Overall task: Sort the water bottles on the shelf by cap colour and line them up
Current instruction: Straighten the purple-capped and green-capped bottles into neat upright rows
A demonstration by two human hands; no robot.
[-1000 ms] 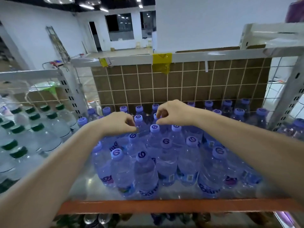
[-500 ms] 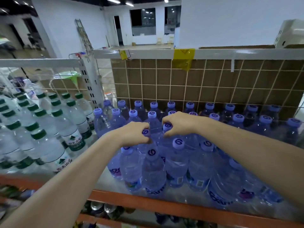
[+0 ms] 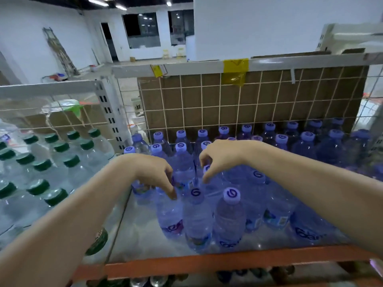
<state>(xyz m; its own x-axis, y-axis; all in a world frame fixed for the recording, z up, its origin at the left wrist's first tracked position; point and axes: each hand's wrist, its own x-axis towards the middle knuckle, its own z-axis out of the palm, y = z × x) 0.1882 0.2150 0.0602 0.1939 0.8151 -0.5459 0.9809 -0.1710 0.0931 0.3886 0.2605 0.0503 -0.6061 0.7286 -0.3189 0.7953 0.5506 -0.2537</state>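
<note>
Clear bottles with purple caps (image 3: 231, 195) stand crowded on the right bay of the shelf (image 3: 207, 264), in rough rows toward the back. Bottles with green caps (image 3: 42, 164) fill the left bay. My left hand (image 3: 153, 175) curls down over the top of a front purple-capped bottle (image 3: 169, 214), and its cap is hidden under my fingers. My right hand (image 3: 221, 158) pinches the cap of another purple-capped bottle (image 3: 206, 168) just behind, between thumb and forefinger.
A wire mesh backed with brown cardboard (image 3: 228, 104) closes the back of the shelf. A white slotted post (image 3: 109, 112) divides the two bays. More bottles lie on the lower shelf (image 3: 145, 281). Bare shelf surface (image 3: 141, 230) shows at the front left of the purple group.
Both hands have come forward and lower from the middle rows to bottles nearer the front. My view has swung left, showing more of the green-capped bottles.
</note>
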